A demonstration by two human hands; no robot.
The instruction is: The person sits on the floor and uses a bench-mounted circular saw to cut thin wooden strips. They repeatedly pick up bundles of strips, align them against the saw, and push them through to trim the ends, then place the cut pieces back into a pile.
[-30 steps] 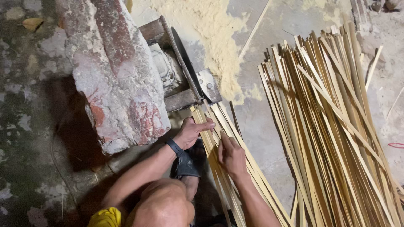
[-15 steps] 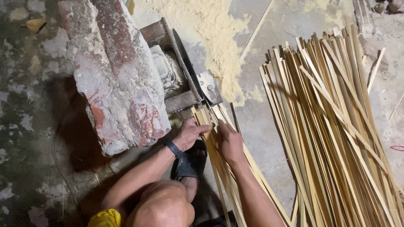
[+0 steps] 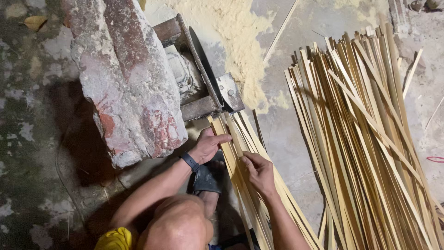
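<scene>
A small bundle of thin bamboo strips (image 3: 240, 153) lies on the ground, its far ends against the blade (image 3: 203, 65) of a floor-mounted saw. My left hand (image 3: 208, 144), a dark band on its wrist, rests on the left side of the bundle with fingers laid across one strip. My right hand (image 3: 260, 172) presses on the same bundle a little nearer to me, fingers curled on the strips.
A big broken chunk of brick and mortar (image 3: 127, 78) lies on the saw's left side. Sawdust (image 3: 240, 32) is heaped beyond the blade. A large pile of long bamboo strips (image 3: 365, 139) covers the concrete floor at right. My foot in a dark sandal (image 3: 208, 178) is below the hands.
My right hand has slid forward along the bundle toward the blade, then eased back a little. The left hand's fingers stay on the strips beside the saw.
</scene>
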